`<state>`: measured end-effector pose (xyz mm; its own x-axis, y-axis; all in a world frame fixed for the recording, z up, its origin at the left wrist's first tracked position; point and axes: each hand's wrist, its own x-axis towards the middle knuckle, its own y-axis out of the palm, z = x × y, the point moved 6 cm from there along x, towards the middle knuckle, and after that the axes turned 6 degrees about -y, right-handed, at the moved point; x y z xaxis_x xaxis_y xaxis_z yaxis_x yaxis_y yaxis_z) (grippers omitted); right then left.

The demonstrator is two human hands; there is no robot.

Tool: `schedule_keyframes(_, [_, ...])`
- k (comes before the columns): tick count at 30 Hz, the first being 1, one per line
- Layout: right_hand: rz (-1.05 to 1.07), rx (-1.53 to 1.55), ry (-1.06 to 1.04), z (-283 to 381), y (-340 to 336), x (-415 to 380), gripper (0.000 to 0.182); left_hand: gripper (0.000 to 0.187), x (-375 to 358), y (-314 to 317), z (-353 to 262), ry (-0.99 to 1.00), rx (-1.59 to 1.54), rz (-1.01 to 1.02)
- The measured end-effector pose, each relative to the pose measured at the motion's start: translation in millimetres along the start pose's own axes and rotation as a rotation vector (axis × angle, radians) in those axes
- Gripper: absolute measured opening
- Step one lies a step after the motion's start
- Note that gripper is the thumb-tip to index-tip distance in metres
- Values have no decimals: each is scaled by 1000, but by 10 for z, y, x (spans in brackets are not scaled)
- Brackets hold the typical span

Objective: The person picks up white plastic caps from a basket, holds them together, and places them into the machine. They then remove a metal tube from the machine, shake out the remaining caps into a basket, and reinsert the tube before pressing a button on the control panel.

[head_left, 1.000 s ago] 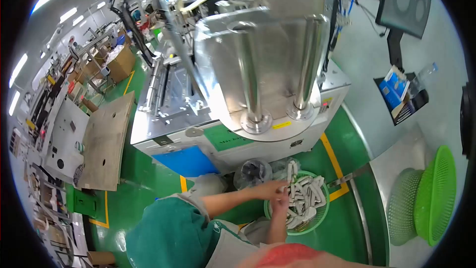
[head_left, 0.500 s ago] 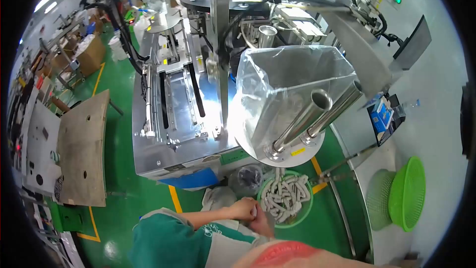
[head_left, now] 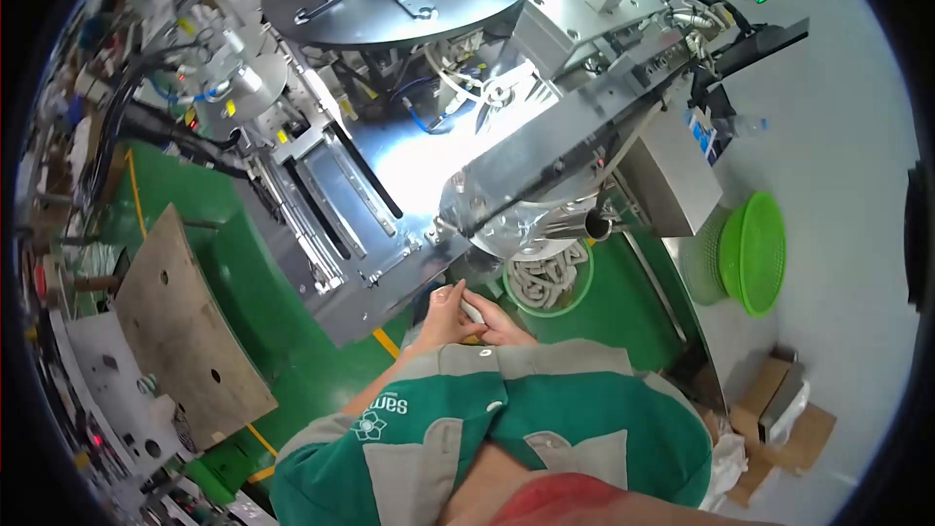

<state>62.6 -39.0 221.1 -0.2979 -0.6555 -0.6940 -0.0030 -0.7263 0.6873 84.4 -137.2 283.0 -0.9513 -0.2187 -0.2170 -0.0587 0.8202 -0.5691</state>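
Note:
Both hands are close together in front of my chest, over the green floor. My left hand [head_left: 445,317] has its fingers closed round a small whitish piece [head_left: 472,312] that shows between the hands. My right hand [head_left: 499,322] holds the same piece from the other side. Just beyond the hands, a green basket [head_left: 587,284] contains several whitish, tube-like pieces [head_left: 542,282]. Above that basket is a metal tube [head_left: 596,224] with clear plastic around its mount.
A machine with a round black table [head_left: 390,24] and a steel bed [head_left: 341,197] stands ahead. On the left is a wooden board [head_left: 190,331]. Another green basket [head_left: 755,253] leans at the right, with cardboard boxes [head_left: 794,424] below it.
My view has turned and shifted, bringing the round black table fully into sight. The hands appear higher in view, with the whitish piece now clearer between them.

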Motion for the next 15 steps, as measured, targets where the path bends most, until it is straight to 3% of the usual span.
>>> schedule_keyframes(3, [-86, -129, 38, 24, 254, 70, 29, 73, 134, -507, 27, -78, -194, 93])
schedule_keyframes(4, [-51, -110, 46, 1, 345, 109, 29, 65, 150, -620, 86, -41, -252, 35])
schedule_keyframes(8, [39, -139, 94, 131, 730, 163, 34, 55, 342, -919, 254, -241, -280, 263])
schedule_keyframes(10, [-16, -166, 92, 178, 888, 148, 34, 51, 446, -1100, 219, -179, -219, 290])
schedule_keyframes(15, [81, -178, 116, 122, 885, 465, 38, 41, 609, -1314, 261, -244, -322, 424])
